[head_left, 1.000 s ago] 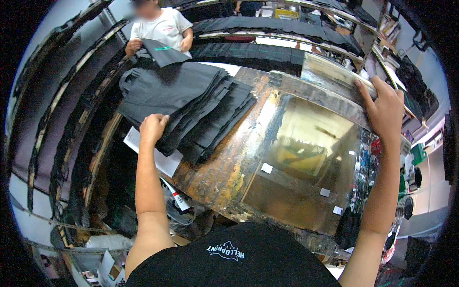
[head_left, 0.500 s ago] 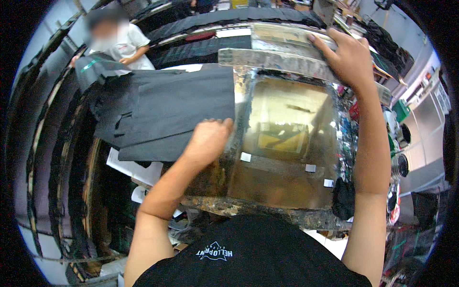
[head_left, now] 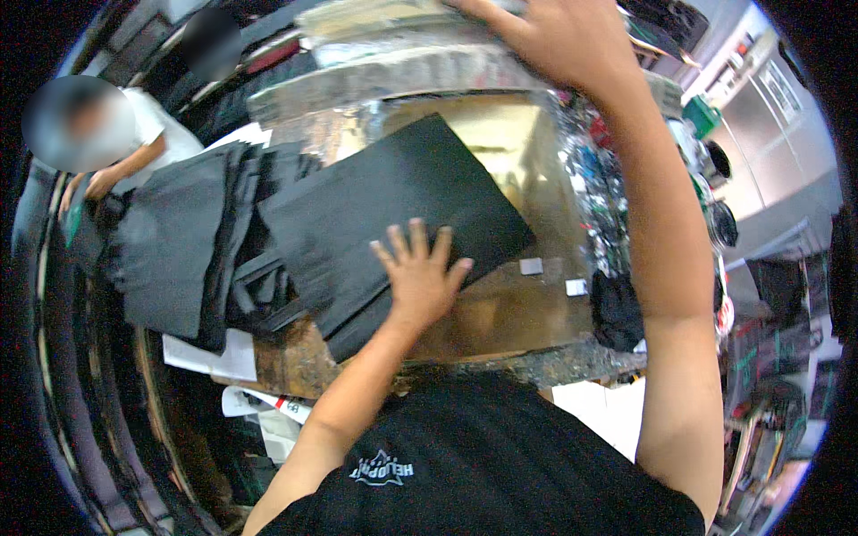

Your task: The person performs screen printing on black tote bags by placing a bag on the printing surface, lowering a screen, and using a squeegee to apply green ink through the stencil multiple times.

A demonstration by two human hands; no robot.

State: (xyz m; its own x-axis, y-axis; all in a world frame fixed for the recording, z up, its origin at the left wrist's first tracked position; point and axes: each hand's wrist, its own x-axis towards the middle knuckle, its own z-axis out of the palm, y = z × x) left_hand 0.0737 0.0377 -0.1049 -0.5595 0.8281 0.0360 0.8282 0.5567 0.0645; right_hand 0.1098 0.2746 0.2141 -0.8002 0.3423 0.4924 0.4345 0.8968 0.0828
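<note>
My left hand point(head_left: 422, 279) lies flat with fingers spread on a black fabric piece point(head_left: 402, 179). The piece sits askew over a shiny brownish board point(head_left: 500, 322), covering its left part. Small white tabs point(head_left: 532, 266) show on the board beside the fabric's lower right edge. At the far side, my right hand point(head_left: 576, 49) is at the raised edge of a screen-printing frame point(head_left: 393, 76), thumb stretched to the left. Its other fingers are cut off by the picture's top, but it appears to grip the frame.
A stack of black fabric pieces point(head_left: 174, 241) lies to the left. Beyond it a co-worker's hand point(head_left: 103, 183) handles dark fabric. A black cloth bundle point(head_left: 617, 313) sits at the board's right. Cans point(head_left: 719, 223) and a green container point(head_left: 702, 116) stand farther right.
A black fabric piece has come right from the stack onto the board, under my left hand. That hand went from closed at the stack's edge to spread flat. The view has shifted.
</note>
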